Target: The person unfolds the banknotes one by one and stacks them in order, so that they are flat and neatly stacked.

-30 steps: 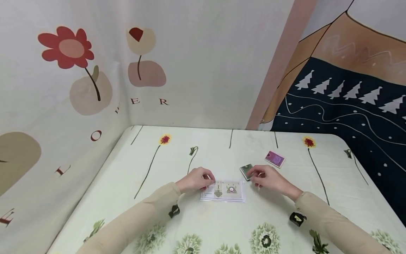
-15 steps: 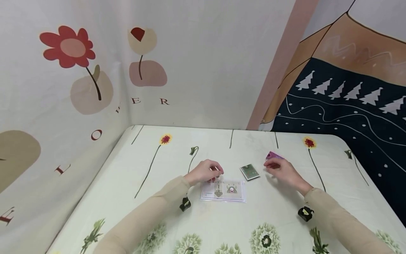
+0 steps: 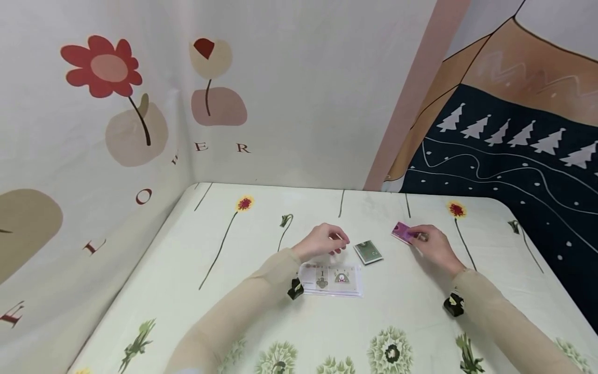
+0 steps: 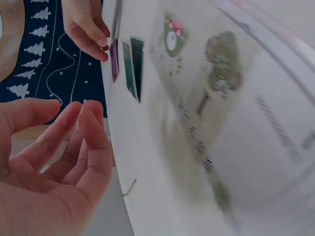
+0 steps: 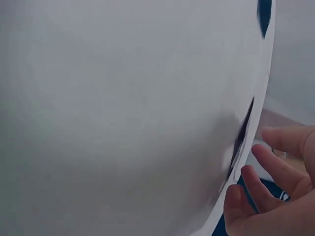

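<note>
My left hand [image 3: 324, 241] hovers over the tablecloth, left of a flat green packet [image 3: 368, 252]. Its fingers are loosely curled with nothing between them, as the left wrist view shows. Below it lie printed paper notes [image 3: 338, 280] in a clear sleeve, partly covered by my left wrist. At the right, my right hand [image 3: 435, 246] is at a small purple packet [image 3: 401, 231], covering its right end. In the right wrist view the parted fingers [image 5: 278, 169] are close beside the dark packet [image 5: 240, 140]; whether they touch it I cannot tell.
A white flower-printed cloth [image 3: 261, 322] covers the table. Printed fabric walls [image 3: 303, 104] stand behind and at the left, with a dark tree-patterned fabric [image 3: 504, 161] at the right. Each wrist carries a small black device [image 3: 295, 289].
My right hand has left the green packet and moved right to the purple one. My left hand has moved up and right, away from the sleeved notes toward the green packet.
</note>
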